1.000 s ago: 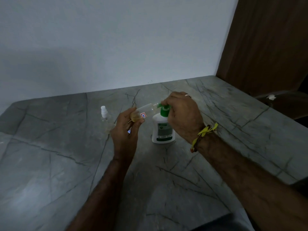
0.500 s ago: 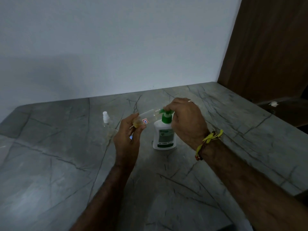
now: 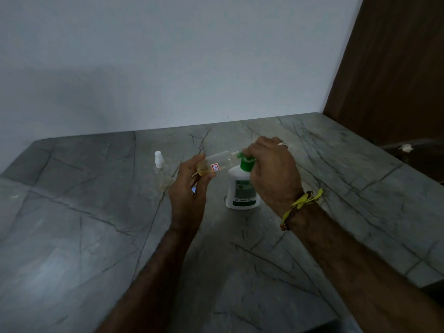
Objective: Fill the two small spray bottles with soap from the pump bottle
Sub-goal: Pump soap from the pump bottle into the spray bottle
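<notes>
Pinching the tilted clear spray bottle (image 3: 217,164) by its base, the left hand (image 3: 189,188) keeps its neck at the green spout, while the right hand (image 3: 272,171) stays closed over the pump bottle (image 3: 242,188). Little has shifted; amber soap pools low, so filling continues. The second spray bottle (image 3: 161,168) waits left on veined grey stone countertop (image 3: 84,236).

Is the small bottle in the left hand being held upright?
No: the left hand holds the small spray bottle tilted nearly on its side, its open mouth against the green nozzle of the pump bottle.
</notes>
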